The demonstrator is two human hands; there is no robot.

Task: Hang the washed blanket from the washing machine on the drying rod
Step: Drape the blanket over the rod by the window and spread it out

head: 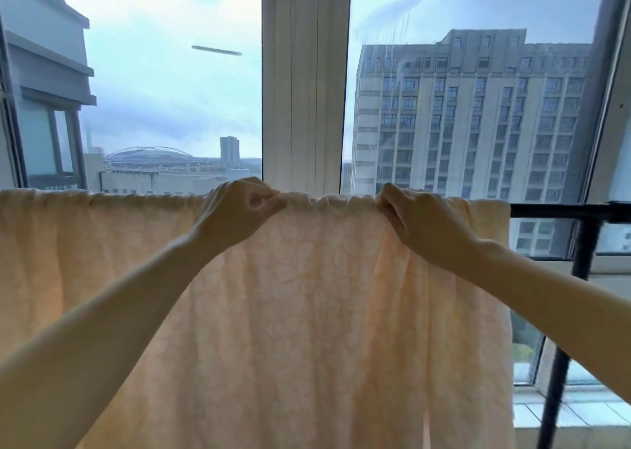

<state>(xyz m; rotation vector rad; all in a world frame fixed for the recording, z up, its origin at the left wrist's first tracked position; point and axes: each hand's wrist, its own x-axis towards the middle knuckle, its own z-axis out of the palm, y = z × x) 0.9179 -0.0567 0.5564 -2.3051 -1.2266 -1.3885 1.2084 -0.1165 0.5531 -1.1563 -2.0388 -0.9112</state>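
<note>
Peach blanket (pixel 307 312) over black drying rod (pixel 560 210), tall window (pixel 304 79), high-rise (pixel 471 124) outside

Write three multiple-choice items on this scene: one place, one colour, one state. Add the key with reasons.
1. Beside the blanket, the drying rod shows bare: A) on its left B) on its right C) nowhere.
2. The blanket is: A) pale peach B) dark blue C) green.
3. The left hand and right hand: A) hang idle B) pinch the blanket's top edge C) hold a hanger.
Key: 1 B, the black bar emerges past the right edge; 2 A, the cloth is peach and patterned; 3 B, the fingers curl on the gathered fold.
</note>
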